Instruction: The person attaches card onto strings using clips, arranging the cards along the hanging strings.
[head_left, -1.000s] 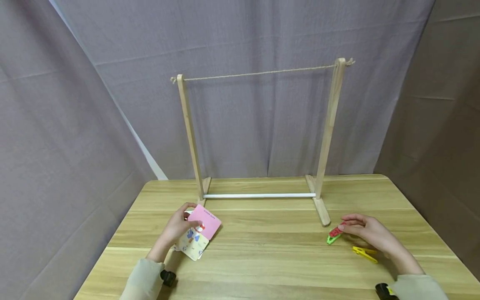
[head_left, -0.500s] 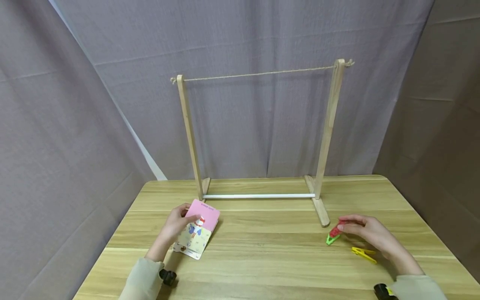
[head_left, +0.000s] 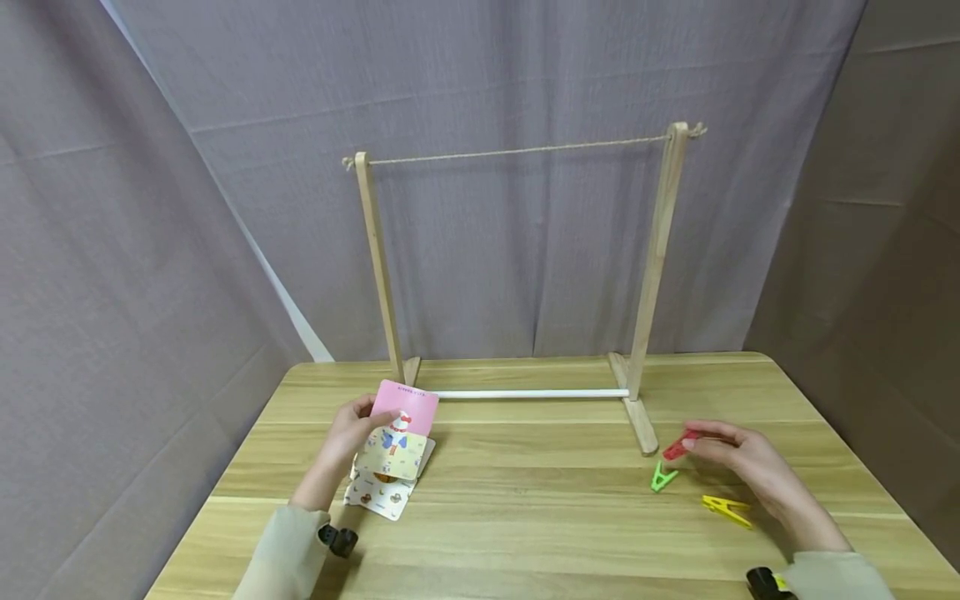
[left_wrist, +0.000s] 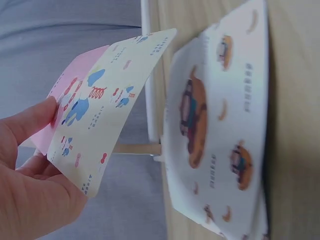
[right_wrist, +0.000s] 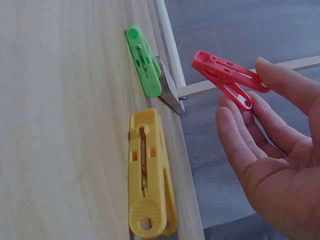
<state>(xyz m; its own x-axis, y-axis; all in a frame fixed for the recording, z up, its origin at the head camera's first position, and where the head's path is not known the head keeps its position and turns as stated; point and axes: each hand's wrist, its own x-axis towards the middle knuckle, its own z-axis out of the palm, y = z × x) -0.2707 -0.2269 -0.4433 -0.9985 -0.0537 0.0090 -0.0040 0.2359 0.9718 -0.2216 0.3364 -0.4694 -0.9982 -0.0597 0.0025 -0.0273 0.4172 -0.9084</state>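
My left hand (head_left: 347, 435) pinches a pink and cream card (head_left: 408, 409) with cartoon prints between thumb and fingers, raised above the table at the left. Below it lie white cards (left_wrist: 227, 125) with brown cartoon figures; how many is unclear. On the right, my right hand (head_left: 742, 462) holds a red clothespin (right_wrist: 220, 70) by its handle ends, thumb on one side and fingers on the other, lifted off the table. A green clothespin (head_left: 663, 478) rests on the table just below it. Nearer to me lies a yellow clothespin (right_wrist: 147, 175).
A wooden rack with two posts (head_left: 652, 275) stands toward the back of the table (head_left: 525, 517). A rope (head_left: 517, 152) spans the post tops, and a white rod (head_left: 532, 394) joins the feet. Grey curtains (head_left: 480, 258) hang behind and at the sides.
The pink and cream card has risen away from the white cards in my left hand. My right hand has lifted the red clothespin clear of the green one, which stays on the table.
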